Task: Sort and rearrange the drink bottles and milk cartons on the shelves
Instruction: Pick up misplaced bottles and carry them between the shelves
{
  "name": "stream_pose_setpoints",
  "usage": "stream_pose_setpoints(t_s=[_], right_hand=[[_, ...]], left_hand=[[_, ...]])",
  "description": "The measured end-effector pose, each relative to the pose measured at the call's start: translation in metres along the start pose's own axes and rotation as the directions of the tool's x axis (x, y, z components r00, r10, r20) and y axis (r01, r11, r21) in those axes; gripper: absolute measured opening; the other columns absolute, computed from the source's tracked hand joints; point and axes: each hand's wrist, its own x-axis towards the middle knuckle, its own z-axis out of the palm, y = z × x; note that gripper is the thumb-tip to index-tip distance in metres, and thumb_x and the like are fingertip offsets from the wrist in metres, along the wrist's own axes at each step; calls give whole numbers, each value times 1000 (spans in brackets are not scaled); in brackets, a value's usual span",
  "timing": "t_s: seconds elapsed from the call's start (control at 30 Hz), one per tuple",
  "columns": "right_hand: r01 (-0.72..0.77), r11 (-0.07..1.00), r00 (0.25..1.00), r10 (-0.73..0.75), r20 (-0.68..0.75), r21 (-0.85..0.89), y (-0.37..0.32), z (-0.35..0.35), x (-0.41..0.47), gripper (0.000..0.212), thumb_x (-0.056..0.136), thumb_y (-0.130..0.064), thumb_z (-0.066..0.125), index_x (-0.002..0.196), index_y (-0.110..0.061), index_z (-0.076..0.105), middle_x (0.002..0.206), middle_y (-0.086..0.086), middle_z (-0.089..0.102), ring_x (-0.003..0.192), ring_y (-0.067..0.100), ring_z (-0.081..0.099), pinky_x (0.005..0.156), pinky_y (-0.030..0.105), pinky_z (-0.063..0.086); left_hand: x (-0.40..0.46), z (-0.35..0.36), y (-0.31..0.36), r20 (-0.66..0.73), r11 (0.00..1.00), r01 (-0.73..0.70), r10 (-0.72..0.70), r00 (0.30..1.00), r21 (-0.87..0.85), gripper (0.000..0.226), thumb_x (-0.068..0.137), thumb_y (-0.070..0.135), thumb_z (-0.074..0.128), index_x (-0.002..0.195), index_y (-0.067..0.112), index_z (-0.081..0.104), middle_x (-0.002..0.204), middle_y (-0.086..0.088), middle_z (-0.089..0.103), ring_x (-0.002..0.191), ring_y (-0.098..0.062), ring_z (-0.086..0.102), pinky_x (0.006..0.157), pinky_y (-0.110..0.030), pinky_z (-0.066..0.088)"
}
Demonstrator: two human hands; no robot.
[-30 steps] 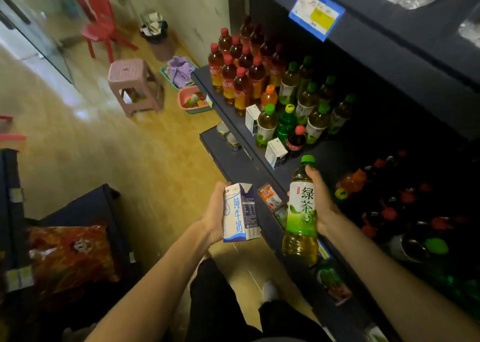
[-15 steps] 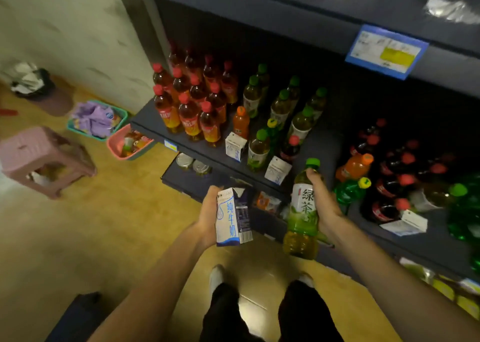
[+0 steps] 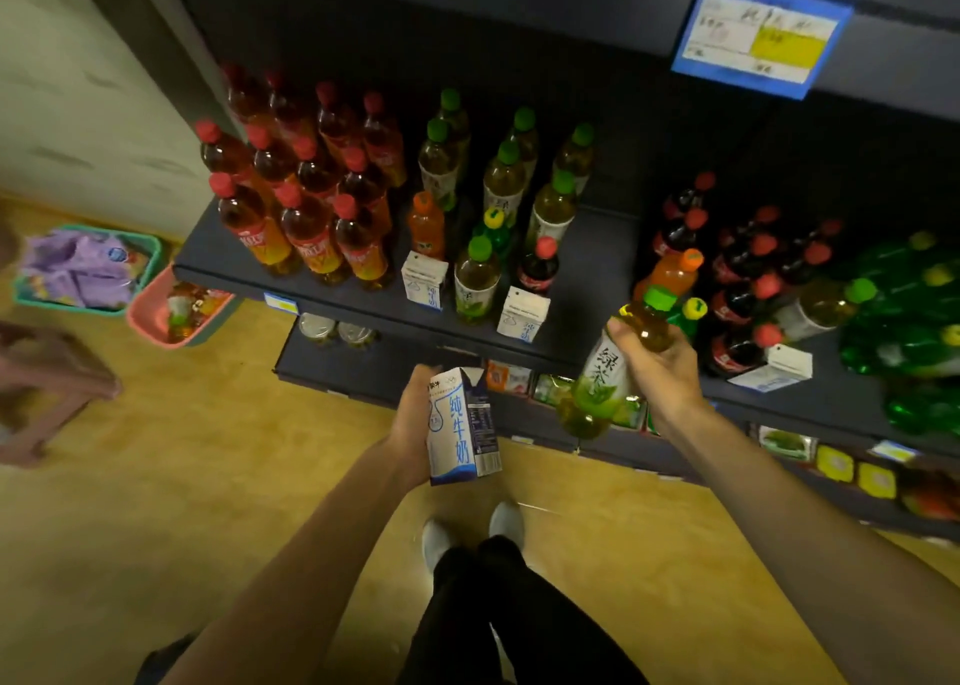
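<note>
Your left hand (image 3: 415,419) has its fingers wrapped round the back of a blue-and-white milk carton (image 3: 462,427), holding it upright in front of you, just below the front edge of the middle shelf (image 3: 597,279) and clear of it. Your right hand (image 3: 662,367) grips a green tea bottle (image 3: 605,377) high up near the neck, fingers curled over the shoulder and thumb across the front; the bottle is tilted, its green cap up and to the right, its base swung down and left toward the carton. The two things you hold are near each other but apart.

On the shelf just beyond your hands, two small milk cartons (image 3: 425,281) stand near the front edge, with a green-capped tea bottle between them and a red-capped cola bottle (image 3: 540,266) just behind the right-hand one. Behind these stands a cluster of green-capped tea bottles (image 3: 506,180), with an orange-capped bottle (image 3: 426,224) at their left. Further left, red-capped tea bottles (image 3: 306,190) stand in close rows to the shelf's end.

To the right of your right hand, the next section is a jumble: dark cola bottles (image 3: 743,273), an orange soda bottle (image 3: 675,273), green bottles lying over (image 3: 904,320), and another milk carton (image 3: 774,370) on its side at the front edge. A blue price tag (image 3: 761,34) hangs from the shelf above. On the floor (image 3: 208,476) at the left sit a pink basket (image 3: 150,310) and a teal basket (image 3: 153,253), touching.
</note>
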Motion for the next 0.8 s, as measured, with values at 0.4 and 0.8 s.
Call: stream_pose_setpoints(t_s=[0.4,0.8], right_hand=[[169,957,981,-141,132,-234,-9,-3,65,53,62,-29,93,108,-17,70,106,3,73,98,17,70,91,35,56],[144,948,982,-100,161,-285,5,12,108,62,66,-11,90,123,-9,64,113,5,70,104,19,66,96,34,53]], left_hand=[[17,33,8,-50,1000,2,-1,999,21,45,94,47,38,73,14,60,57,-4,63,49,-17,62,60,-29,47],[52,55,8,-90,999,29,-26,996,27,43,91,48,40,71,14,57,61,-5,60,53,-18,60,61,-28,48]])
